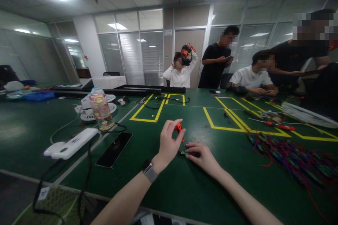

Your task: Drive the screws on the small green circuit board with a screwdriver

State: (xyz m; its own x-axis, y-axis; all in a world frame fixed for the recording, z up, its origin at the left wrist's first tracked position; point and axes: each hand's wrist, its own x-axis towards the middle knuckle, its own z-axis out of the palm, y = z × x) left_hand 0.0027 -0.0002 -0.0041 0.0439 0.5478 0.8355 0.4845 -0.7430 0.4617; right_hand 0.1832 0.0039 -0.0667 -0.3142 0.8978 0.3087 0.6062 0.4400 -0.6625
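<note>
We list, on the green worktable (148, 197), inward from the near edge:

- Orange-handled screwdriver (179, 127): pinched between thumb and fingers of our left hand (169, 138); long axis steep, handle tilted leftward, shaft running down to the board.
- Small green circuit board (182, 153): below our left hand; our right hand (202, 155) nearer, curved low, fingertips at its right side; whether they grip it, we cannot tell.
- Smartphone (114, 150): left, closer to the near edge.
- Wired circuit boards (295, 161): heaped toward the right edge.
</note>
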